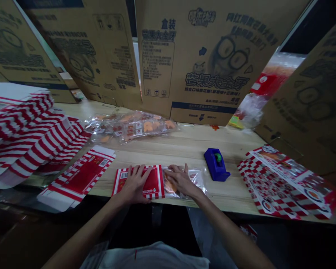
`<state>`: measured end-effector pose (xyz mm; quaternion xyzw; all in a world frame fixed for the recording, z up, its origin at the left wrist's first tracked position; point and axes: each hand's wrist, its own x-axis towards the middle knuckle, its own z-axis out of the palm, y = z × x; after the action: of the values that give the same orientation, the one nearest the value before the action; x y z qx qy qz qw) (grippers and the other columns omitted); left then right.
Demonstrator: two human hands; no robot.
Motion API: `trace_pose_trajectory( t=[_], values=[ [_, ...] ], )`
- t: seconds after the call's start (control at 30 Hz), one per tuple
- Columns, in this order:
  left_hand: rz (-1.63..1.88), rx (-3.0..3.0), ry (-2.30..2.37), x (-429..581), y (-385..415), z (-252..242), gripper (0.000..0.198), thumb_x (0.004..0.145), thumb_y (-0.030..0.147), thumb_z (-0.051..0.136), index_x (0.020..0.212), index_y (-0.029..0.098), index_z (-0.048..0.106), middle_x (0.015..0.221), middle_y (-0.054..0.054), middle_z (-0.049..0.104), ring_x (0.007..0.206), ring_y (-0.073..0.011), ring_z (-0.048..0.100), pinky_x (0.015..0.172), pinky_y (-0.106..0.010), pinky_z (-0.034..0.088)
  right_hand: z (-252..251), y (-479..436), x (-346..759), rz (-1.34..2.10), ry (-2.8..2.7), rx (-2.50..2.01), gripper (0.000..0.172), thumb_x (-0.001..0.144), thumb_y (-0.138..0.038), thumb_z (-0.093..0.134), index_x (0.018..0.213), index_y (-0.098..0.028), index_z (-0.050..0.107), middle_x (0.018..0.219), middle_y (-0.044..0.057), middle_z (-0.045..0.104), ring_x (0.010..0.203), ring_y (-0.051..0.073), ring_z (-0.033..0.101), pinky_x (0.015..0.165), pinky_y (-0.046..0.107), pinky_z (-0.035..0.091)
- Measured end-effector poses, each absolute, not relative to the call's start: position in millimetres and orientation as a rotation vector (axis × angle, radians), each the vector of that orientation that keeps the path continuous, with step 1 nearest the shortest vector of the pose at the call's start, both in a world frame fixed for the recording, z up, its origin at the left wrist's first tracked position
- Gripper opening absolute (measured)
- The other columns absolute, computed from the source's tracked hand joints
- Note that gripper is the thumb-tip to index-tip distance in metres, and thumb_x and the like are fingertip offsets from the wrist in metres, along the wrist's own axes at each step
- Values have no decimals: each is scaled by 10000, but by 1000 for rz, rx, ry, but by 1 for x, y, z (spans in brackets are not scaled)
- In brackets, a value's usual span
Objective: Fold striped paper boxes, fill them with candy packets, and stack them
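A red-and-white carton (154,182) lies flat at the table's front edge. My left hand (134,185) spans it, fingertips at its far edge and thumb by its near edge. Against the carton's right end is a clear plastic packet (197,179) with orange-brown pieces inside. My right hand (180,180) is on this packet, its fingers bent over the part nearest the carton and one digit pointing up. Whether the packet's left end is inside the carton, I cannot tell. The undersides of both hands are hidden.
A blue tape dispenser (216,166) stands to the right. Clear packets (140,127) lie behind. Striped cartons (36,138) pile at left, with a flat one (81,175) beside them. Checked cartons (282,186) lie at right. Large cardboard boxes (184,56) wall the back.
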<state>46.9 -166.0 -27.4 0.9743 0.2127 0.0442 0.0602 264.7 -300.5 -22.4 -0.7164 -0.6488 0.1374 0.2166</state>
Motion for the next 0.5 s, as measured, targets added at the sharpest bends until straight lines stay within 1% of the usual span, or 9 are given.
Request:
trace_pose_trajectory(
  t=[0.13, 0.2, 0.3, 0.33, 0.4, 0.5],
  values=[
    [70, 2939, 581, 51, -164, -30, 1268, 392, 567, 820, 1469, 145, 301, 1438, -247, 370, 1308, -442, 331, 1100, -652, 122, -31, -291, 255, 415, -1780, -1932, 263, 909, -188, 543, 1082, -317, 695, 1310, 87, 563, 1255, 312, 455, 1082, 686, 25],
    [16, 2933, 576, 52, -164, -29, 1254, 401, 589, 812, 1466, 155, 311, 1449, -248, 366, 1317, -448, 326, 1099, -656, 117, -34, -286, 254, 417, -1726, -1905, 256, 885, -161, 555, 1028, -297, 719, 1338, 84, 558, 1286, 298, 446, 1107, 643, 110],
    [-93, 2900, 576, 51, -163, -23, 1236, 444, 641, 774, 1475, 155, 296, 1490, -273, 311, 1351, -472, 284, 1081, -672, 135, -38, -293, 268, 351, -1569, -1927, 290, 911, -170, 463, 1062, -204, 708, 1311, 134, 581, 1265, 255, 489, 1105, 528, 283],
    [-134, 2887, 562, 50, -162, -20, 1235, 454, 649, 765, 1478, 150, 289, 1504, -285, 280, 1364, -481, 262, 1077, -673, 143, -39, -301, 276, 298, -1478, -1959, 309, 923, -199, 433, 1081, -170, 696, 1275, 157, 601, 1241, 256, 513, 1094, 515, 312],
    [-202, 2866, 530, 47, -160, -14, 1224, 467, 641, 763, 1480, 145, 287, 1524, -297, 230, 1384, -487, 228, 1078, -662, 157, -41, -325, 297, 174, -1237, -2041, 359, 928, -309, 431, 1127, -127, 667, 1207, 186, 637, 1190, 290, 552, 1064, 530, 349],
    [-214, 2853, 517, 44, -157, -10, 1196, 476, 604, 777, 1481, 170, 295, 1518, -273, 268, 1385, -460, 253, 1088, -629, 174, -46, -367, 320, 128, -910, -2120, 504, 888, -501, 474, 1190, -127, 628, 1159, 186, 663, 1119, 325, 594, 1001, 535, 413]
  ],
)
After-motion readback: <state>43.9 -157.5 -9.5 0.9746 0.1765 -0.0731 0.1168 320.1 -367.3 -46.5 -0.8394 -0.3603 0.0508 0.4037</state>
